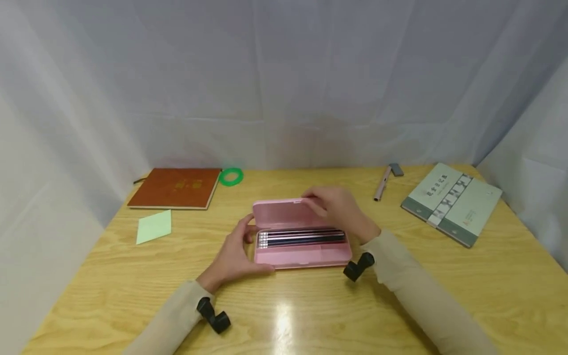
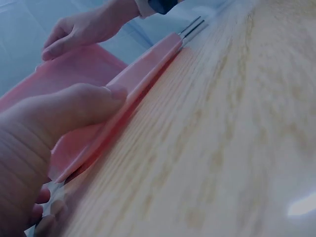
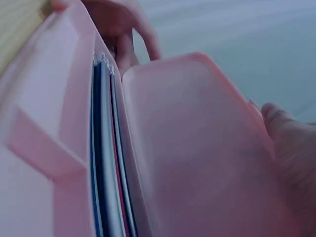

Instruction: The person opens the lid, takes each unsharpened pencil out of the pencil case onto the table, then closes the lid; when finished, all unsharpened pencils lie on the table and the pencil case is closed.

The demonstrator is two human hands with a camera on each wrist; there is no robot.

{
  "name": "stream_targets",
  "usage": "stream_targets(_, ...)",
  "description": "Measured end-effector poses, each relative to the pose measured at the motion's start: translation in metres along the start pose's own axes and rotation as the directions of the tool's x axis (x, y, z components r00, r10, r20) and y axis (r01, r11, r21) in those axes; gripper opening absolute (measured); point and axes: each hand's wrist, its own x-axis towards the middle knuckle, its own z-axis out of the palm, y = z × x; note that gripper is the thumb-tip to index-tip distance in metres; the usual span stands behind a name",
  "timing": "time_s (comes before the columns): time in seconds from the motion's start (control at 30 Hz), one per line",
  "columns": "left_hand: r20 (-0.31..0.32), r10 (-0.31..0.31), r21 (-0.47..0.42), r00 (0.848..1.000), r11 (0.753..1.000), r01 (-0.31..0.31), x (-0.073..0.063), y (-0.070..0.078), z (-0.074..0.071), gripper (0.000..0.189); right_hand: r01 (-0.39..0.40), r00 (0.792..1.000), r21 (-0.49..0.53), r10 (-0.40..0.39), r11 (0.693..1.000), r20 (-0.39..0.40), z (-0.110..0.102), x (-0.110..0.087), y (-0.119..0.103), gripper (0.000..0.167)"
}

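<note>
A pink pencil case (image 1: 290, 258) lies on the table with its lid (image 1: 279, 215) raised at the back. Several pencils (image 1: 306, 238) fill its rear compartment, their metal ends toward the left. My left hand (image 1: 232, 254) grips the case's left end, thumb on the front wall and fingers round behind. At the lid's upper right edge, my right hand (image 1: 339, 209) holds the rim between thumb and fingers. From the right wrist view, a low divider (image 3: 47, 143) splits the front compartment, which holds nothing visible.
On the wooden table (image 1: 248, 315), a brown notebook (image 1: 173, 190), green tape ring (image 1: 231, 176) and pale green paper (image 1: 154, 227) lie left. A pink pen (image 1: 382, 184), grey eraser (image 1: 396, 170) and grey-green book (image 1: 452, 204) lie right. A white curtain (image 1: 293, 84) hangs behind.
</note>
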Motion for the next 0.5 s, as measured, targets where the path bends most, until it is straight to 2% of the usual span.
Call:
stream_targets(0.13,0.009,0.034,0.053,0.999,0.998,-0.035,-0.001,0.001,0.001,0.138,-0.098,0.993,0.019,0.096,0.995,0.069,0.003,0.012,0.016,0.011)
stream_targets(0.3,0.021,0.055,0.086,0.998,0.995,-0.056,-0.001,0.001,0.003,0.143,-0.099,0.987,0.033,0.093,0.995,0.13,0.007,0.017,0.03,0.011)
stream_targets(0.4,0.03,0.053,0.091,0.998,0.994,-0.055,0.0,0.0,0.003,0.144,-0.063,0.993,0.011,0.062,0.998,0.096,0.005,0.015,0.03,0.014)
stream_targets(0.5,0.039,0.047,0.094,0.998,0.994,-0.05,-0.001,0.0,0.0,0.145,-0.002,1.0,-0.042,0.003,0.999,0.024,0.0,0.007,0.023,0.016)
